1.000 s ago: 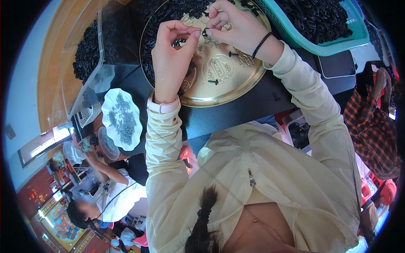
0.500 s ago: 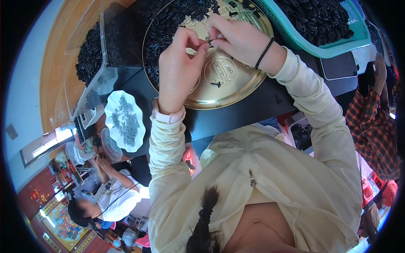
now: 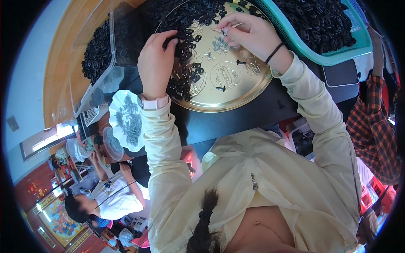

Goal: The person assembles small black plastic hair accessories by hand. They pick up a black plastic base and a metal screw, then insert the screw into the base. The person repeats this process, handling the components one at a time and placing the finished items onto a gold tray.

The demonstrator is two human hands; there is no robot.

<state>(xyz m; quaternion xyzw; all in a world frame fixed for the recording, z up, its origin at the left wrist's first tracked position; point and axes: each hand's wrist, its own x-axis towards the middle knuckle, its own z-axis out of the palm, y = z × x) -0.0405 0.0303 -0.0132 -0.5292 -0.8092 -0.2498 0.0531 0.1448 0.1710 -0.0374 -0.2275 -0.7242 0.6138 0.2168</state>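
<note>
Our left hand (image 3: 156, 65) is over the left part of the gold tray (image 3: 211, 102), thumb and forefinger slightly parted at the heap of small black pieces (image 3: 181, 86); whether they grip one, we cannot tell. Above the tray's right half, our right hand (image 3: 252, 36) pinches a tiny dark object (image 3: 224, 31) between thumb and forefinger. Near it on the tray we see silvery bits (image 3: 220, 45). Beyond the tray's right edge stands a teal basket (image 3: 333, 59) of black pieces.
</note>
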